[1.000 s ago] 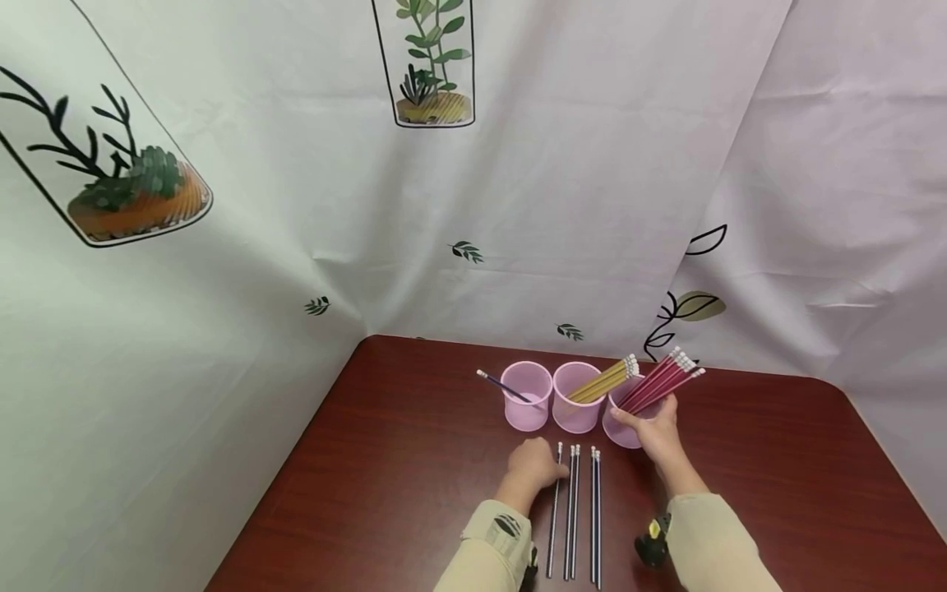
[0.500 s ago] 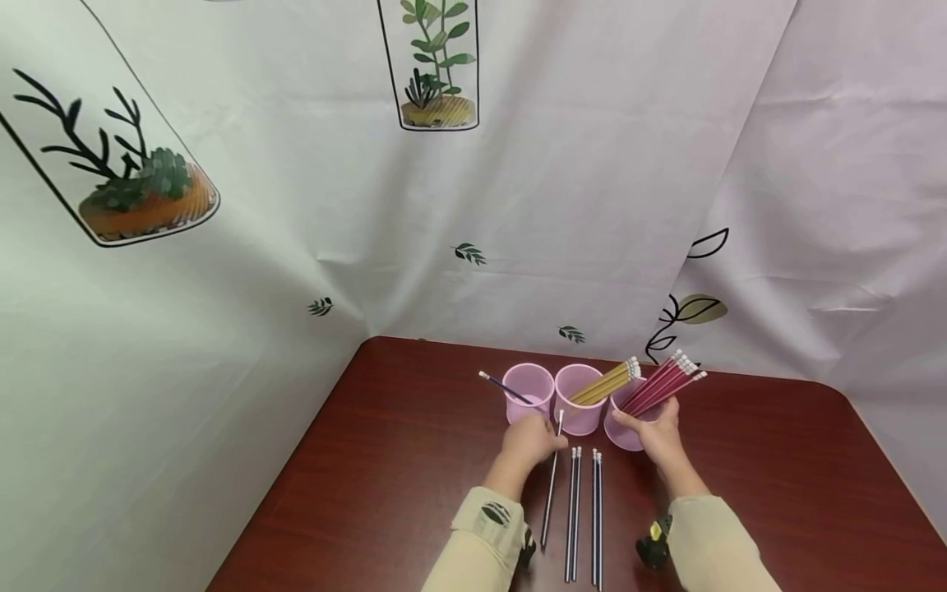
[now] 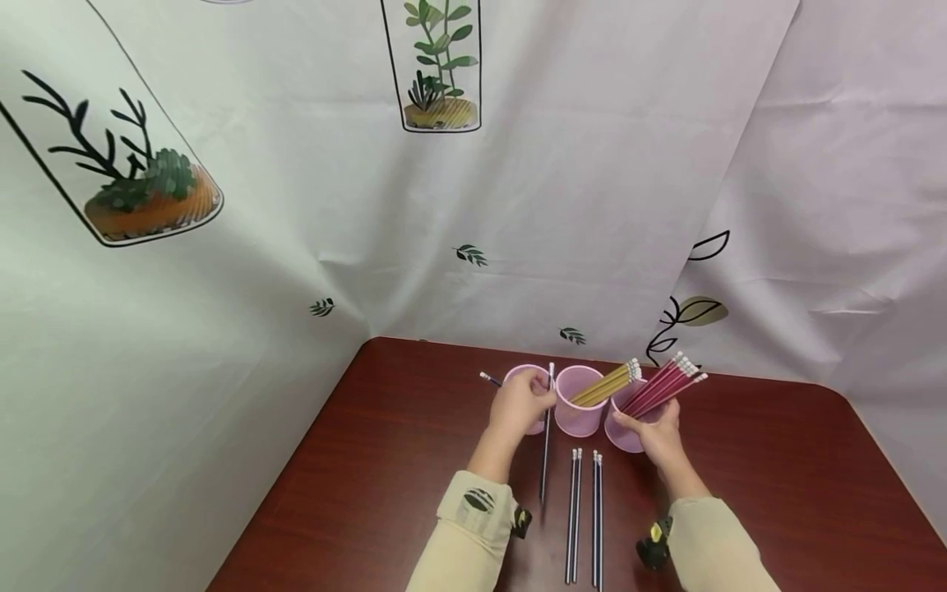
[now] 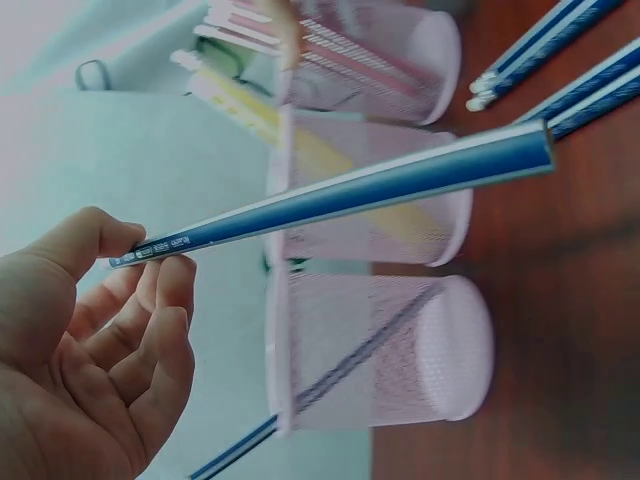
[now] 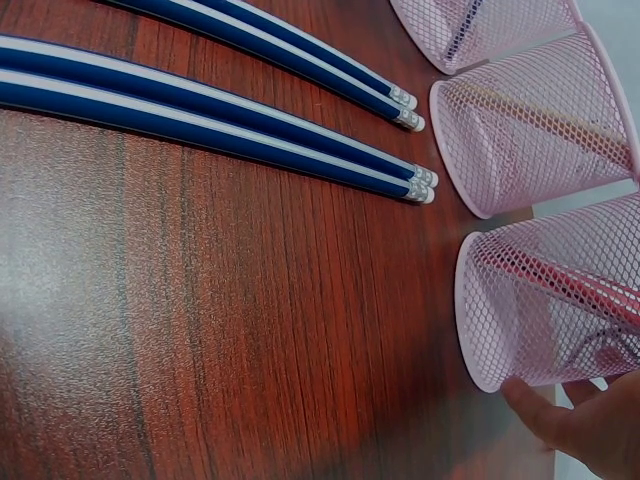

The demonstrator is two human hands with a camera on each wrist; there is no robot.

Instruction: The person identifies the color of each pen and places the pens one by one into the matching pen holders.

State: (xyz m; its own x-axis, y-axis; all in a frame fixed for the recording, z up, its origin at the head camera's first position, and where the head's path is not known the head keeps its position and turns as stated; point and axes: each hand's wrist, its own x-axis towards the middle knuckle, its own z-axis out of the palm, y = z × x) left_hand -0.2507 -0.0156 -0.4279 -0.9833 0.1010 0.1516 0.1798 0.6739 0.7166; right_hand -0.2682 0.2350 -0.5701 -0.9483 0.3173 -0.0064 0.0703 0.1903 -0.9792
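My left hand [image 3: 514, 407] pinches a blue-and-white striped pencil [image 3: 546, 460] between thumb and fingers, near its white eraser end. The pencil is raised off the table, its other end pointing toward me. Behind that hand stands the left pink mesh cup [image 4: 455, 350], partly covered in the head view, with one blue pencil [image 4: 240, 445] leaning in it. My right hand [image 3: 658, 432] grips the right pink cup [image 5: 490, 320], which holds a bunch of red pencils [image 3: 658, 388]. Between these two is the middle cup [image 3: 579, 421] with yellow pencils [image 3: 607, 385].
On the brown table [image 3: 355, 493] lie two pairs of blue striped pencils, a left pair [image 3: 573, 518] and a right pair [image 3: 597, 522], erasers toward the cups. A white printed cloth [image 3: 592, 205] hangs behind the table and along its left side.
My left hand has picked the leftmost blue pencil up from the table and carried it forward and up to the left cup. My right hand stays on the right cup.
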